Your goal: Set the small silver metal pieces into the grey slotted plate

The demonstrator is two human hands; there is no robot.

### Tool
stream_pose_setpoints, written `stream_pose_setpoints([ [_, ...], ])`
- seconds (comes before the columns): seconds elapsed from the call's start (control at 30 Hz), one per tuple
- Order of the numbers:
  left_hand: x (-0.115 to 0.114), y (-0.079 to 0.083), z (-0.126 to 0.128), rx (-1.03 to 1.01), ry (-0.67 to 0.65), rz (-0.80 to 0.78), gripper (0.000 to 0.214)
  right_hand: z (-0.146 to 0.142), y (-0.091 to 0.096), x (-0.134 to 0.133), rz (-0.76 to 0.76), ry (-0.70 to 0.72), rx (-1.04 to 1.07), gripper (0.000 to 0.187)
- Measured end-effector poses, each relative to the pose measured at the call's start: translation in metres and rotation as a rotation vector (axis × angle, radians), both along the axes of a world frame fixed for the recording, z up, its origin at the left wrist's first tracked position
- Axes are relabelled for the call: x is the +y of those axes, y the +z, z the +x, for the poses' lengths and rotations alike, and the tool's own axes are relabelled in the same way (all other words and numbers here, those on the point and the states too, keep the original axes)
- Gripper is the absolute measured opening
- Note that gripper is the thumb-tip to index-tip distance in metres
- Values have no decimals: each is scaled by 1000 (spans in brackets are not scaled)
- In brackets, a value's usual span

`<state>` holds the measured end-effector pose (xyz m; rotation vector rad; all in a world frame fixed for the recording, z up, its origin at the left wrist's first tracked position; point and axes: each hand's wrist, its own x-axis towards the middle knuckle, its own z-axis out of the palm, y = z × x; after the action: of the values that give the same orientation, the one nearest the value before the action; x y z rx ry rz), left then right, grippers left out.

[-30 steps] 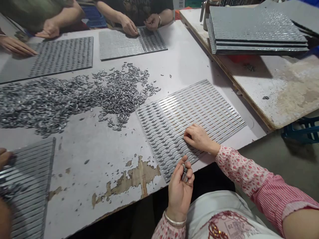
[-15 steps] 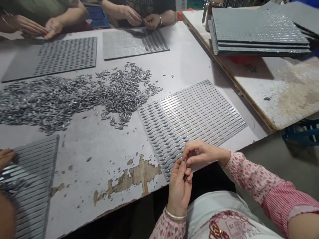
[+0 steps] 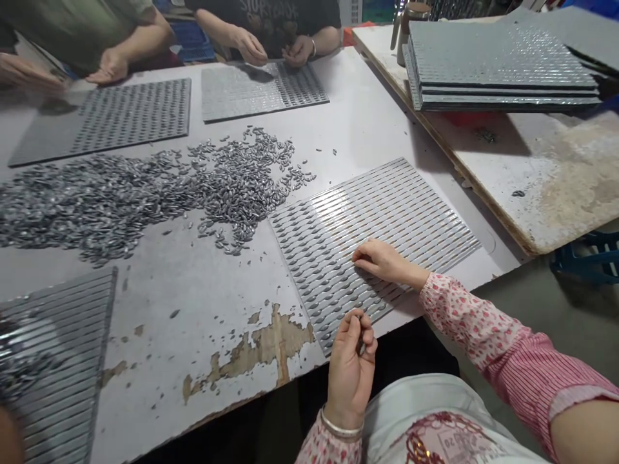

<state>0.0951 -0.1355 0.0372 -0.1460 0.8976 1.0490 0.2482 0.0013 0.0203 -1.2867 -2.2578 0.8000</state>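
A grey ribbed tray [image 3: 387,212] lies on the table in front of me, its near-left rows filled with small silvery oval pieces. My right hand [image 3: 382,261] rests on the tray with its fingers pinched together at a row, pressing a piece I cannot make out. My left hand [image 3: 351,367] hovers at the table's near edge, curled shut around a few of the small metal pieces. A large heap of loose metal pieces [image 3: 145,190] spreads across the table to the left of the tray.
Other people's hands [image 3: 251,46] work at two flat trays [image 3: 264,90] at the far side. Another ribbed tray [image 3: 53,361] lies at the near left. A stack of filled trays [image 3: 498,61] sits on a worn board at the right. The tabletop's coating is peeled near me.
My right hand drew back to my left hand, took a piece from it, then moved forward onto the tray again. The person's hand at the near left has left the view.
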Motion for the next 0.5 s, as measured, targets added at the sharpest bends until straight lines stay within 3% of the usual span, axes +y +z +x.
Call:
stream_pose_setpoints([
  [0.23, 1, -4, 1, -21, 21, -2, 17, -5, -15, -1, 102, 14, -116, 8],
  [0.33, 3, -4, 1, -16, 56, -34, 14, -5, -12, -3, 120, -16, -72, 8],
  [0.4, 5, -3, 1, -17, 66, -56, 13, -3, -5, -8, 51, 13, 55, 8],
  [0.5, 7, -1, 2, -32, 77, -74, 11, 1, 11, -22, -221, 248, 323, 13],
])
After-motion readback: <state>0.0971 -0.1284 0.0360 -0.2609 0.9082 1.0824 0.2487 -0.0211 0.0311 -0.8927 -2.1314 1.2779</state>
